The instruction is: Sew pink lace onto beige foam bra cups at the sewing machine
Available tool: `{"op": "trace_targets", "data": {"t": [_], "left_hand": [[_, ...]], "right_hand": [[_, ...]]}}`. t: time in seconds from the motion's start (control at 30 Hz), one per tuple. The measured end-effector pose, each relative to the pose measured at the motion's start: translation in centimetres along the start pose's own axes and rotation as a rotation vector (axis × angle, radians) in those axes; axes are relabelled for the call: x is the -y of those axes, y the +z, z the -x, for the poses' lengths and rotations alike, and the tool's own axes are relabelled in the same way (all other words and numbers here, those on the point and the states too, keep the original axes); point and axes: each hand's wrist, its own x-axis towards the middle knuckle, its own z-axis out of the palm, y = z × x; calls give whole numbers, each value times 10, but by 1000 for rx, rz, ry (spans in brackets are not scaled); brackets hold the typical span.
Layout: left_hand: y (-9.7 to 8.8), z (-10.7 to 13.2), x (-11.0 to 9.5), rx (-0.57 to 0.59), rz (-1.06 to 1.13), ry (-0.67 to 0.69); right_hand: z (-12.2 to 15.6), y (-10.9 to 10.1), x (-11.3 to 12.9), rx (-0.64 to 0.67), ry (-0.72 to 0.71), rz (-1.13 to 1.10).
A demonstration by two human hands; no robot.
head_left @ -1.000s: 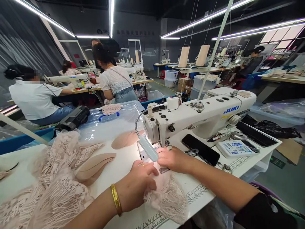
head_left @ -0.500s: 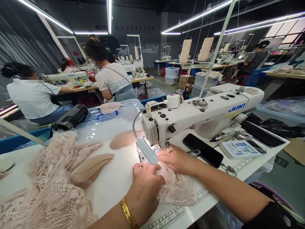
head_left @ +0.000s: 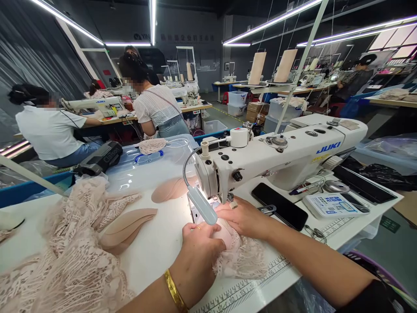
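Observation:
A pale pink bra cup with lace lies under the head of a white sewing machine. My left hand grips the cup's near-left side, thumb and fingers closed on it. From the right, my right hand holds the cup's far side close to the needle area, its fingers bent onto the fabric. A small lamp on a bendable neck hides the stitching spot and some fingertips. Loose lace trails from the cup toward the table's front edge.
Heaped lace fabric and loose beige cups lie left. Another cup rests behind the lamp. A phone, a white-and-blue box and small scissors lie right. Thread cones stand behind; other people work beyond.
The whole view has shifted slightly, so the background and machine sit a little farther right. Both hands keep their hold on the cup, with hardly any movement.

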Motion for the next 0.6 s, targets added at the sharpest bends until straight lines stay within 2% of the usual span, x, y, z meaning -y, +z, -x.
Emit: {"op": "trace_targets", "data": {"t": [0.3,0.47,0.6], "left_hand": [[-15,-5,11,74,-34,28],[-27,-12,23,107,-112,89],[-37,-19,33,81,-120,170]], "right_hand": [[1,2,0,-7,14,24],[1,2,0,-14,25,50],[1,2,-1,-26,19,60]]}}
